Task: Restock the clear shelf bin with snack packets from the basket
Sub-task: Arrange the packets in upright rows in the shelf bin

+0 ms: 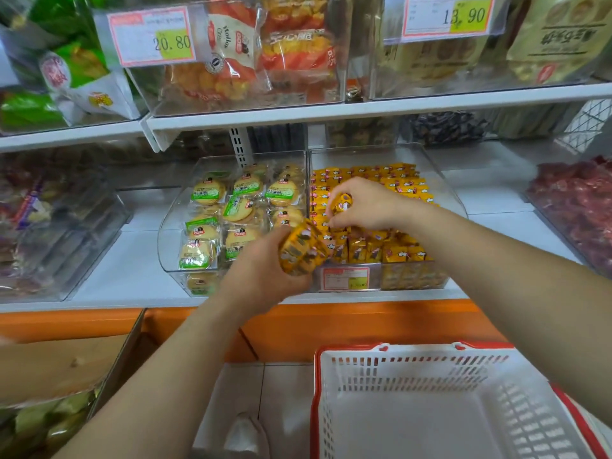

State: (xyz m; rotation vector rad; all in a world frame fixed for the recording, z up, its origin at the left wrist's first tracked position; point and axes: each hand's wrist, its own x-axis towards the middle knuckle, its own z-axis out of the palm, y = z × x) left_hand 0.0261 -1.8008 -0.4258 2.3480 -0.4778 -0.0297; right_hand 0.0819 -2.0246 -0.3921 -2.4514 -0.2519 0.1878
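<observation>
The left hand (261, 276) is curled round a bundle of yellow snack packets (303, 248), held just in front of the clear shelf bin (364, 157). The right hand (367, 205), fingers bent, pinches a single yellow packet (342, 203) above the rows of like packets already lying in that bin. The left fingertips are hidden behind the bundle, the packet print is too blurred to read, and the white basket (414, 366) below the shelf is cut off at the frame's bottom edge.

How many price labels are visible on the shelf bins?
3: the 20.80 label top left, the 13.90 label top right, a small label fronting the yellow-packet bin. Others may be hidden.
</observation>
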